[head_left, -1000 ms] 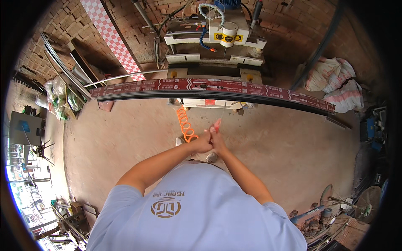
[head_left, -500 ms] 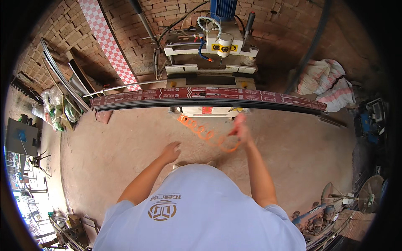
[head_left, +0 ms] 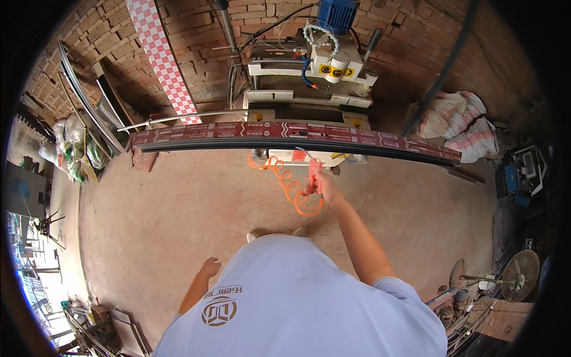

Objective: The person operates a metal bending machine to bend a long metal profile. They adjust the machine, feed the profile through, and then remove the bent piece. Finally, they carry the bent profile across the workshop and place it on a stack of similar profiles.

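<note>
- Red air gun (head_left: 315, 169) is in the middle of the scene, at the near side of a white machine (head_left: 270, 95) with blue motor; this machine is the biggest thing here, against the far brick wall.
- Long profile (head_left: 220, 130), red-covered on top and dark on its near side, lies from left to right across the front of the machine. It is probably stiff.
- Orange coiled hose (head_left: 307, 214) hangs below the profile and goes to the handle of the gun. I judge it springy, so it may pull the gun lightly back toward the far left.
- Right hand (head_left: 326, 186) is closed around the handle of the gun, with the arm stretched forward.
- Left hand (head_left: 209, 267) is at the near left, just beside the pale blue shirt (head_left: 321, 291). I see nothing in it; its fingers look bent, but how far open it is, I cannot tell.
- The gun itself should be light and hard, not fragile; the handle is the good place to hold.
- Thin nozzle (head_left: 305, 153) points far and left, near the profile's edge; whether it touches, I cannot tell. It could bend, so better not to grasp there.
</note>
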Demonstrator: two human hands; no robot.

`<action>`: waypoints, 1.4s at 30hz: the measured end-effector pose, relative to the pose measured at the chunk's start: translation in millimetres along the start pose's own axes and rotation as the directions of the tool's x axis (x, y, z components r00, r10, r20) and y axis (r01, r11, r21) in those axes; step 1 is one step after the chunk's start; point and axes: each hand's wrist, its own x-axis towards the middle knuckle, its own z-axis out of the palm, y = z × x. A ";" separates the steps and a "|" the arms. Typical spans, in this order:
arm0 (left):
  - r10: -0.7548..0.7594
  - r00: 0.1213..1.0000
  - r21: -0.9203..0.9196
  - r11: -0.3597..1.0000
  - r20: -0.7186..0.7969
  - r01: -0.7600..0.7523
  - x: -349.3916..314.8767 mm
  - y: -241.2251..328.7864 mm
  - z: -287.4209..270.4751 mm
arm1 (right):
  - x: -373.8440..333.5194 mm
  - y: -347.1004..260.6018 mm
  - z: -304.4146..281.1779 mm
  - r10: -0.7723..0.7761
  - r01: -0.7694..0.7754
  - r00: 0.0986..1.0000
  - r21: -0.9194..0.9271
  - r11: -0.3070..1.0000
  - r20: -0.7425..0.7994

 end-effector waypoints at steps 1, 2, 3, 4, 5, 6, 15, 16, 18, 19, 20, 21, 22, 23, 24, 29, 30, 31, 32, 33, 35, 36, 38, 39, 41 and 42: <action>0.012 1.000 -0.032 0.999 -0.004 -0.012 -0.8 5.1 0.0 | 3.8 -0.9 1.9 -0.088 0.089 0.989 0.000 0.996 -0.115; 0.010 1.000 -0.068 0.998 0.000 -0.010 -0.8 11.6 -0.2 | 5.4 -2.4 1.0 -0.154 0.169 0.965 0.055 0.984 -0.213; 0.038 0.999 -0.101 0.994 -0.029 -0.040 0.2 19.3 -1.2 | 6.7 -5.9 -2.2 -0.169 0.199 0.955 0.105 0.974 -0.243; 0.047 0.998 -0.137 0.989 -0.049 -0.053 1.3 26.9 -2.5 | 8.9 -10.8 -5.3 -0.188 0.243 0.918 0.119 0.963 -0.350; 0.030 0.997 -0.170 0.985 -0.064 -0.041 2.1 33.3 -4.7 | 7.5 -10.3 -4.3 -0.111 0.116 0.992 0.096 0.989 -0.061; 0.054 0.994 -0.184 0.980 -0.093 -0.071 3.9 39.9 -6.9 | 8.8 -12.9 -3.9 -0.124 0.136 0.984 0.086 0.987 -0.129; 0.046 0.987 -0.164 0.984 -0.151 -0.070 4.1 44.0 -19.2 | 17.2 -19.5 19.6 -0.121 0.126 0.987 0.042 0.991 -0.102; 0.025 0.986 -0.155 0.987 -0.165 -0.051 1.8 40.3 -19.8 | 21.7 -21.4 22.4 -0.132 0.139 0.986 0.061 0.988 -0.097; -0.008 0.984 -0.149 0.989 -0.175 -0.018 -5.5 32.0 -21.3 | 31.4 -20.9 36.1 -0.072 0.069 0.997 0.109 0.992 0.030; -0.015 0.985 -0.155 0.988 -0.172 -0.012 -7.4 30.1 -21.2 | 39.8 -23.0 44.7 -0.113 0.122 0.992 0.174 0.977 -0.058; -0.047 0.986 -0.172 0.985 -0.158 0.019 -10.4 27.8 -20.8 | 47.8 -24.5 54.1 -0.089 0.134 0.976 0.228 0.964 -0.199; -0.030 0.983 -0.173 0.985 -0.180 -0.002 -13.6 26.5 -20.0 | 54.3 -26.9 61.6 -0.138 0.141 0.990 0.086 0.986 -0.041; -0.039 0.981 -0.177 0.984 -0.188 0.005 -16.4 26.5 -18.6 | 60.0 -24.9 74.9 -0.084 0.075 0.983 0.058 0.996 0.164; -0.059 0.982 -0.182 0.983 -0.177 0.027 -19.5 27.6 -17.2 | 65.2 -23.1 88.3 -0.061 0.052 0.976 0.050 0.997 0.207; -0.047 0.979 -0.176 0.984 -0.200 0.011 -23.1 29.4 -15.3 | 68.4 -21.7 98.0 -0.066 0.044 0.947 0.075 0.996 0.315; -0.057 0.958 -0.277 0.961 -0.281 -0.024 -41.7 44.8 1.8 | 96.5 -28.5 123.5 -0.036 0.028 0.921 0.027 0.999 0.388; -0.037 0.958 -0.262 0.964 -0.285 -0.041 -46.7 46.0 6.8 | 103.2 -28.2 127.5 -0.104 0.099 0.977 0.038 0.994 0.185; -0.040 0.960 -0.255 0.966 -0.277 -0.033 -50.8 46.6 12.5 | 110.1 -28.6 128.8 -0.088 0.075 0.971 0.067 0.995 0.220; -0.060 0.965 -0.247 0.969 -0.257 -0.005 -55.4 45.6 18.4 | 117.7 -27.4 132.9 -0.048 0.034 0.979 0.072 0.997 0.197; -0.090 0.965 -0.256 0.966 -0.247 0.024 -60.3 43.1 24.9 | 122.2 -21.4 140.6 -0.037 0.027 0.934 0.032 0.999 0.356; -0.107 0.967 -0.271 0.962 -0.232 0.042 -68.9 34.7 36.4 | 134.8 -12.5 158.7 -0.129 0.072 0.901 0.150 0.986 0.415; -0.137 0.969 -0.281 0.957 -0.204 0.076 -73.4 29.2 43.9 | 144.9 -14.3 164.3 -0.084 0.061 0.973 0.113 0.992 0.214; -0.143 0.967 -0.315 0.946 -0.210 0.072 -81.7 16.3 55.7 | 159.2 -14.0 183.3 -0.074 0.101 0.948 -0.072 0.992 0.310; -0.151 0.965 -0.362 0.930 -0.213 0.065 -86.7 9.7 61.1 | 161.9 -14.7 188.5 -0.116 0.131 0.936 -0.023 0.991 0.334; -0.213 0.958 -0.447 0.888 -0.191 0.108 -94.7 -1.8 69.7 | 165.8 -19.0 198.4 -0.083 0.081 0.962 0.019 0.997 0.262; -0.182 0.955 -0.419 0.905 -0.233 0.070 -97.0 -6.7 72.9 | 168.9 -23.3 204.9 -0.074 0.057 0.984 0.104 0.993 0.162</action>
